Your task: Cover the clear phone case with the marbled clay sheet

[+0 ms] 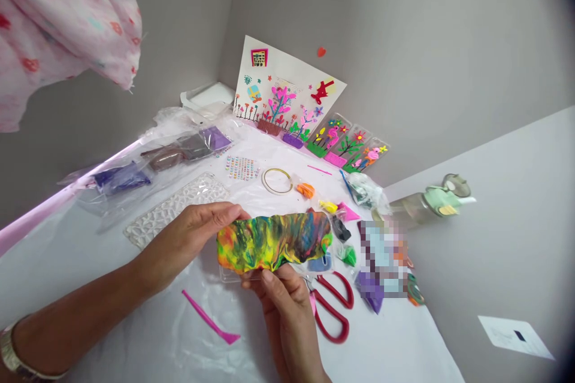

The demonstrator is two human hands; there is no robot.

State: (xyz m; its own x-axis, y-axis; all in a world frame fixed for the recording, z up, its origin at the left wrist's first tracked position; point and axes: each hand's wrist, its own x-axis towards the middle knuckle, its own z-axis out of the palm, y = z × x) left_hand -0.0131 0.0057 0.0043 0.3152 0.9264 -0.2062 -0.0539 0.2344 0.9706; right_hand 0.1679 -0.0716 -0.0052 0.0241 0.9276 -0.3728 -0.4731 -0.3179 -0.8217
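Note:
I hold a flat slab covered in swirled multicoloured clay (274, 240) above a white table (395, 353). My left hand (195, 233) grips its left end, fingers closed round the edge. My right hand (281, 299) pinches its lower edge from beneath, thumb on top. A clear plastic edge shows under the clay. Red-handled scissors (332, 308) lie just right of my right hand. A pink plastic modelling tool (210, 318) lies on the table below my left hand.
A clear textured tray (175, 206), bags of dark clay (157, 158), a gem sticker sheet (241, 167), a tape ring (277, 181) and small clay lumps (345, 233) lie around. Decorated clay pictures (287, 96) lean on the wall. A bottle (431, 200) lies at the right.

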